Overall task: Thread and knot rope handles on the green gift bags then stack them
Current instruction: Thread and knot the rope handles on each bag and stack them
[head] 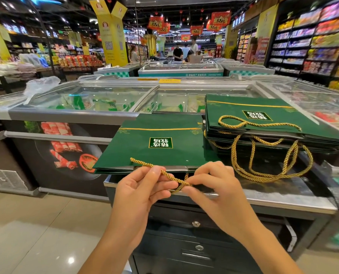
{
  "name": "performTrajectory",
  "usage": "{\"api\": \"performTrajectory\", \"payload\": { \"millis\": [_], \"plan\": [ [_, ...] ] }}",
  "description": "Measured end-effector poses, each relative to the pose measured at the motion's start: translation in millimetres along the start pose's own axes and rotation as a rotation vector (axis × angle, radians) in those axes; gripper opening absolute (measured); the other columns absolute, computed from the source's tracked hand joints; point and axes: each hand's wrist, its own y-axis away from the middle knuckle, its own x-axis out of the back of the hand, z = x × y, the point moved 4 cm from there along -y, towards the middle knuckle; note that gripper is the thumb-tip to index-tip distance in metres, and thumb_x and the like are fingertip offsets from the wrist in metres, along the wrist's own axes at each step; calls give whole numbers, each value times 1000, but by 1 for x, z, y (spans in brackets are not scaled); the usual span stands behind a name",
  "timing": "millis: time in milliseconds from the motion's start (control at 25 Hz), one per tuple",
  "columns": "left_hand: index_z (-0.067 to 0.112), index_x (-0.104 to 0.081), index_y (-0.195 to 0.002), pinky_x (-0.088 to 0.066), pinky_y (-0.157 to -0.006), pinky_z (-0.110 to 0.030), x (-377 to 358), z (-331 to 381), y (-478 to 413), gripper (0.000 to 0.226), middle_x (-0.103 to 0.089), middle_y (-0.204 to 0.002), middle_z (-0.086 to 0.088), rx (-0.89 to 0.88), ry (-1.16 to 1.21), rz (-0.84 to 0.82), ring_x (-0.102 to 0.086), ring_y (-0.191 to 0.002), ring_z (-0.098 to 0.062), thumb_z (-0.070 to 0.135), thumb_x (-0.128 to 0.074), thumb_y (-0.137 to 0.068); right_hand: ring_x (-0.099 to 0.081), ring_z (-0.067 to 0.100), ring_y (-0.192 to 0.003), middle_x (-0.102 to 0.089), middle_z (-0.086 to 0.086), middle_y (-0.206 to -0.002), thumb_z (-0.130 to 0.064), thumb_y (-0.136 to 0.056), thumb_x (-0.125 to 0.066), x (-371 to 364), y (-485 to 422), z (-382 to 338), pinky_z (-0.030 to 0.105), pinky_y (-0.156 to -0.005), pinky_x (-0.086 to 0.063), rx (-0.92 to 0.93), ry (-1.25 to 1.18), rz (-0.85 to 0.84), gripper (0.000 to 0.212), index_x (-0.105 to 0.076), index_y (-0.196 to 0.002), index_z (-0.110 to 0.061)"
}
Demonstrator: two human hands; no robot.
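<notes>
**Knotting a handle**

We pinch the gold rope (164, 172) between left hand (143, 186) and right hand (214, 180), crossing its strands. The green bag (156, 123) lies just beyond our fingers, the finished stack (263, 107) beyond the right. The knot looks half-formed to us; next, pull it snug

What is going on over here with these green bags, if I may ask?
A person is knotting a gold rope handle on a flat green gift bag lying on a counter beside freezers. The left hand and right hand both pinch the rope off the bag's near edge, where it crosses into a loop. To the right sits a stack of bags with their handles hanging down.
</notes>
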Motion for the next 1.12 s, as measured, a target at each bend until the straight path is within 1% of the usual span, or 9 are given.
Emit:
{"api": "performTrajectory", "payload": {
  "millis": [160,200,280,400,520,640,720,880,1120],
  "plan": [
    [7,-72,-103,-46,-46,-21,-4,10,-8,18,-72,-82,-12,-120,-166,-6,-61,-58,-16,18,-64,-91,-63,11,-84,-70,-14,-87,-34,-91,-70,21,-27,14,23,-74,-49,-145,-202,-38,18,-79,-100,-21],
    [13,-73,-108,-45,-47,-22,-6,13,-12,16,-71,-80,-7,-161,-275,-7,-56,-55,-13,13,-65,-93,-65,11,-82,-72,-13,-86,-28,-90,-73,25,-34,19,20,-72,-50,-205,-261,-16,15,-79,-101,-20],
    [24,-71,-116,-46,-53,-21,-11,18,-20,28,-68,-79,5,-329,-581,-10,-52,-52,-8,8,-66,-94,-70,10,-79,-76,-10,-82,-19,-87,-77,27,-47,28,21,-72,-55,-313,-347,35,11,-79,-98,-20],
    [21,-71,-120,-48,-70,-16,-23,23,-28,31,-67,-91,15,-733,-1067,-66,-58,-72,-6,10,-68,-91,-74,10,-77,-78,-4,-81,-16,-87,-79,16,-59,32,28,-79,-61,-403,-424,36,8,-78,-94,-15],
    [24,-73,-112,-52,-88,-33,-25,11,-45,25,-71,-105,12,-789,-1340,-151,-61,-98,-7,35,-63,-92,-75,7,-79,-78,-6,-78,-20,-87,-79,6,-62,36,32,-84,-60,-433,-382,-3,7,-77,-93,-16],
    [28,-75,-103,-48,-87,-35,-19,2,-53,33,-72,-102,16,-756,-1416,-201,-64,-99,-7,53,-57,-90,-73,2,-77,-77,-10,-75,-26,-87,-79,0,-61,40,32,-85,-58,-452,-292,-62,6,-77,-91,-21],
    [27,-75,-101,-47,-84,-34,-17,-1,-55,26,-73,-100,15,-782,-1421,-219,-65,-96,-10,48,-62,-91,-71,0,-77,-77,-12,-74,-28,-87,-79,-2,-61,40,30,-84,-57,-443,-248,-93,6,-78,-90,-23],
    [29,-72,-98,-44,-78,-30,-18,-1,-53,33,-71,-95,16,-824,-1450,-191,-64,-89,-8,47,-45,-95,-70,2,-78,-76,-12,-75,-27,-87,-79,-3,-59,39,30,-81,-57,-409,-226,-79,6,-80,-90,-22],
    [27,-71,-94,-43,-73,-30,-16,-3,-47,30,-70,-86,15,-875,-1455,-145,-62,-78,-10,41,-45,-97,-71,7,-79,-76,-11,-78,-22,-86,-80,-4,-52,42,35,-79,-58,-381,-253,-40,6,-80,-92,-20]
  ]
}}
